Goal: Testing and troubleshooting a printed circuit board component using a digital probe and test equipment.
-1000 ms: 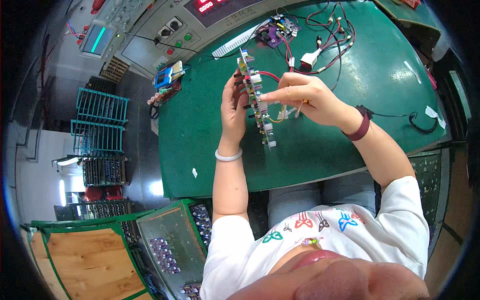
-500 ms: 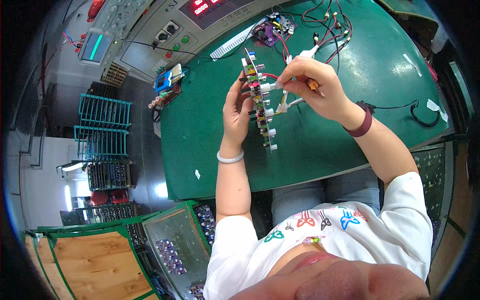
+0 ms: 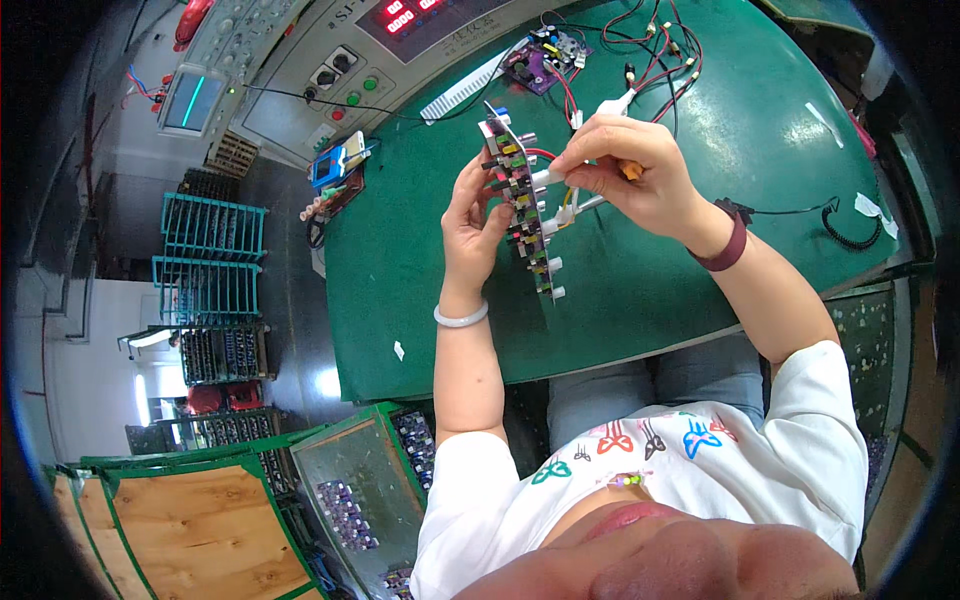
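One circuit board [image 3: 525,205] in left hand [image 3: 472,232], half-hidden white connector [image 3: 544,179] tight in right hand [image 3: 646,178].

Bright light washes the green tabletop [image 3: 620,300] and glares off the floor [image 3: 305,330]. Straight edges bend toward the black, vignetted rim.

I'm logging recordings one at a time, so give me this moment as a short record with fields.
Left grip: holds the board, tipped up on edge above the table
Right grip: fingertips at a white connector beside the board; whether it is seated cannot be told
Also at right grip: an orange piece among the fingers
Wrists: white bangle left, dark red band right
Far side of table: purple board, white strip, red and black wires
Left table edge: blue device
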`<state>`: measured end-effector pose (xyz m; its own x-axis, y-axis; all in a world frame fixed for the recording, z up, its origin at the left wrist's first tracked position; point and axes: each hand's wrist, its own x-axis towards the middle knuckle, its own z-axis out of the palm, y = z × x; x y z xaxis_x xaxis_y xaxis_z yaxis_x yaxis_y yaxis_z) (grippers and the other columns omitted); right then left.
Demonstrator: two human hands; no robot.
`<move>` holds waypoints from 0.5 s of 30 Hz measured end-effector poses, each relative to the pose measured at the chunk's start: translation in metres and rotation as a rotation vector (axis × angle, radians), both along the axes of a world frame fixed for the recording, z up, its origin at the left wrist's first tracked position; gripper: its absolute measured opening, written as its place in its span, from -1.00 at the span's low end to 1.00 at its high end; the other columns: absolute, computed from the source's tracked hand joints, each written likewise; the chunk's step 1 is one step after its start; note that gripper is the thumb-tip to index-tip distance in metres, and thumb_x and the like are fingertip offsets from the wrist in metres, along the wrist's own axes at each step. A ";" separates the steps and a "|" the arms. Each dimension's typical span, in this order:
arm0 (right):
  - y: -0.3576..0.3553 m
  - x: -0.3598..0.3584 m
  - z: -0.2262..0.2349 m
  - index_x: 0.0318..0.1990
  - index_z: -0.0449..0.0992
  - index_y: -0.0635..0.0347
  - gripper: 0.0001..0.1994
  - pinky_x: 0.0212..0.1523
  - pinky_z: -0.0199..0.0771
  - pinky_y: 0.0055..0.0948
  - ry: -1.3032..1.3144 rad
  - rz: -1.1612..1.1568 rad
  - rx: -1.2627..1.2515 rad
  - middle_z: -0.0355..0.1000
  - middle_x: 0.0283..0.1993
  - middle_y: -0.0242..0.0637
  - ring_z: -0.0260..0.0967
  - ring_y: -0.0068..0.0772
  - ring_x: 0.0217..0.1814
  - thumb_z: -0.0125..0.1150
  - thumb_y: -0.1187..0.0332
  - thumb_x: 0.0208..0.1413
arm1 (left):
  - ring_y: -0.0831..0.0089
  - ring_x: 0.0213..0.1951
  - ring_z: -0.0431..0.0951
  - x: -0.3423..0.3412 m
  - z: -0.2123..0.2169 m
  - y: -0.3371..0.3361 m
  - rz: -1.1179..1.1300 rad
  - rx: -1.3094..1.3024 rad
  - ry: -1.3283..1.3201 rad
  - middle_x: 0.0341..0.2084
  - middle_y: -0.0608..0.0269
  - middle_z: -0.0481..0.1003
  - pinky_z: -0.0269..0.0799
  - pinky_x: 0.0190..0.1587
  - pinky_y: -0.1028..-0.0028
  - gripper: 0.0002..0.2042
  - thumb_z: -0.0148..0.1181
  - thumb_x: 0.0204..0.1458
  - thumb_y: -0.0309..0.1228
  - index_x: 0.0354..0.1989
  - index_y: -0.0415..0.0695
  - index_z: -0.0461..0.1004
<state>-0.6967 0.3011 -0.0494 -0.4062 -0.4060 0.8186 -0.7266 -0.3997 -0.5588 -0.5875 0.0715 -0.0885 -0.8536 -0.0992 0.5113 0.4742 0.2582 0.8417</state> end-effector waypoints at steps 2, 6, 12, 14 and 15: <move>-0.003 -0.004 -0.005 -0.19 0.64 0.21 -0.87 -0.41 0.36 -0.62 -0.061 0.060 0.043 0.55 -0.29 -0.33 0.44 -0.62 -0.36 0.35 0.53 0.09 | 0.23 0.27 0.38 0.002 0.003 0.003 -0.043 0.043 -0.058 0.35 0.03 0.25 0.34 0.27 0.24 -0.49 0.18 0.21 -0.46 0.35 -0.14 0.29; -0.008 -0.015 -0.016 0.00 0.62 0.19 -0.74 -0.33 0.40 -0.64 -0.310 -0.099 0.257 0.59 -0.19 -0.32 0.46 -0.69 -0.31 0.35 0.39 0.16 | 0.29 0.25 0.40 0.001 0.003 0.004 -0.093 0.150 -0.134 0.29 0.06 0.34 0.33 0.28 0.31 -0.46 0.03 0.17 -0.50 0.36 -0.29 0.24; -0.032 -0.010 -0.042 0.04 0.58 0.25 -0.67 -0.25 0.50 -0.58 -0.275 -0.062 0.132 0.61 -0.24 -0.35 0.49 -0.64 -0.25 0.40 0.50 0.08 | 0.29 0.25 0.40 0.007 0.005 0.009 -0.096 0.241 -0.211 0.32 0.03 0.25 0.40 0.26 0.29 -0.35 -0.04 0.04 -0.37 0.37 -0.34 0.18; -0.033 -0.008 -0.045 0.01 0.60 0.25 -0.69 -0.20 0.54 -0.53 -0.270 -0.043 0.143 0.61 -0.25 -0.32 0.54 -0.56 -0.21 0.39 0.52 0.08 | 0.28 0.24 0.41 0.007 0.004 0.010 -0.065 0.241 -0.216 0.34 0.03 0.19 0.47 0.20 0.30 -0.35 -0.05 0.06 -0.31 0.36 -0.36 0.19; -0.033 -0.007 -0.046 -0.02 0.61 0.25 -0.71 -0.15 0.58 -0.48 -0.262 -0.022 0.159 0.61 -0.25 -0.30 0.58 -0.49 -0.17 0.39 0.53 0.07 | 0.29 0.23 0.42 0.007 0.004 0.009 -0.085 0.251 -0.212 0.35 0.03 0.18 0.48 0.20 0.29 -0.35 -0.04 0.08 -0.28 0.36 -0.36 0.19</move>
